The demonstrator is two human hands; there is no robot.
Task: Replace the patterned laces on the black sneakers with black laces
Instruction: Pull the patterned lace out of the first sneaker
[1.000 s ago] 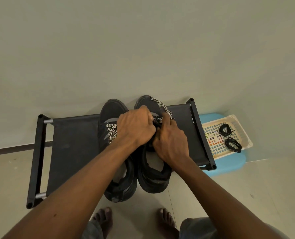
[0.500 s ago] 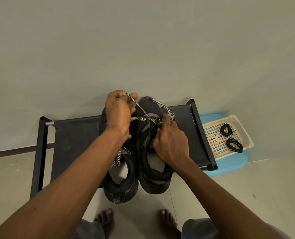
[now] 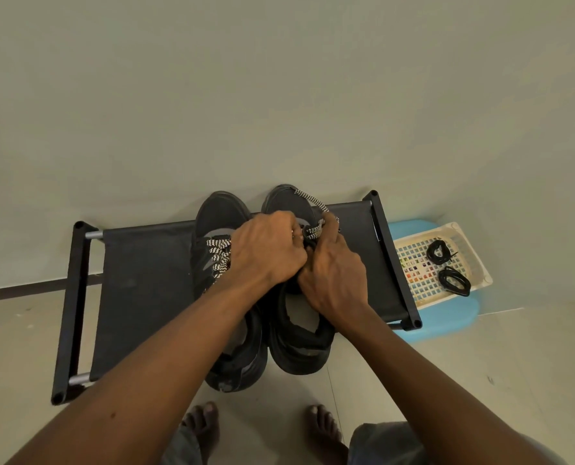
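Note:
Two black sneakers stand side by side on a low black fabric rack (image 3: 145,280). The left sneaker (image 3: 219,223) keeps its black-and-white patterned lace (image 3: 219,255) threaded. On the right sneaker (image 3: 299,344) the patterned lace (image 3: 314,209) is loose, one end trailing over the toe. My left hand (image 3: 266,251) is curled over the right sneaker's eyelets, pinching the lace. My right hand (image 3: 333,276) grips the same shoe's upper, thumb on the lace. Two coiled black laces (image 3: 439,251) (image 3: 454,280) lie in a white basket.
The white basket (image 3: 480,273) sits on a blue stool (image 3: 447,320) to the right of the rack. A plain wall rises right behind the rack. My bare feet (image 3: 202,427) stand on the tiled floor in front of it.
My left hand, which had pulled a length of patterned lace up and to the left, has come back down onto the right sneaker's eyelets. My right hand has stayed on the shoe.

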